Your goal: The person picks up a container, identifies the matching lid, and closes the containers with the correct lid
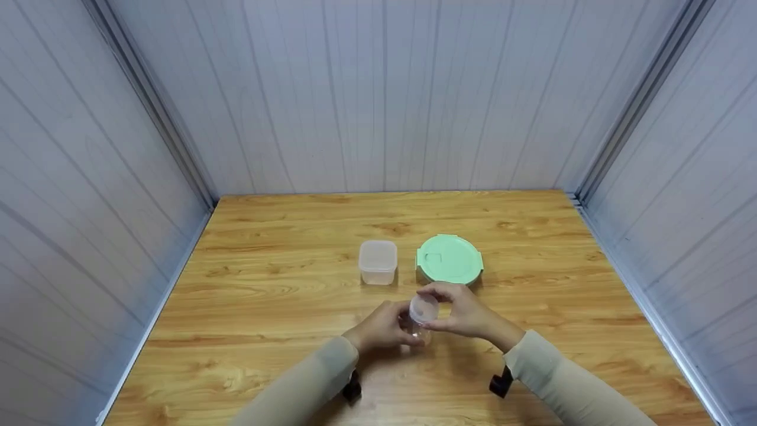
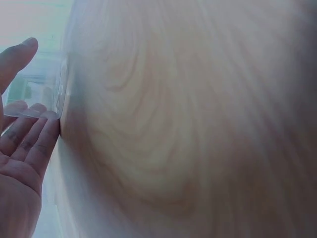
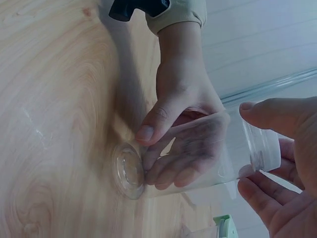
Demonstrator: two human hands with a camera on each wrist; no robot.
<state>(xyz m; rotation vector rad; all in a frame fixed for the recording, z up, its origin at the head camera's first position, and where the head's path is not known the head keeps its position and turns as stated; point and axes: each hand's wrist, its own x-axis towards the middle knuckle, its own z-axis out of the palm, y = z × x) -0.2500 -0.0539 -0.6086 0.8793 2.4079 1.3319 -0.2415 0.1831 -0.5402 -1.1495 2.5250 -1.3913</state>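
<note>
A clear plastic jar [image 1: 420, 333] with a translucent whitish lid [image 1: 424, 307] stands upright on the table near its front middle. My left hand [image 1: 382, 326] grips the jar's body from the left, thumb on the near side and fingers behind, seen through the clear wall in the right wrist view. From the right, my right hand [image 1: 468, 312] holds the lid between thumb and fingers. In the right wrist view, its fingertips lie at the neck, by the lid's [image 3: 270, 151] lower edge. The jar's base [image 3: 130, 171] is against the wood.
Behind the hands stand an open translucent square container [image 1: 378, 263] and, to its right, a round container with a mint-green lid [image 1: 450, 259], close beyond my right hand. The wooden table [image 1: 266, 266] is bounded by pale panel walls [image 1: 366, 100] at the back and sides.
</note>
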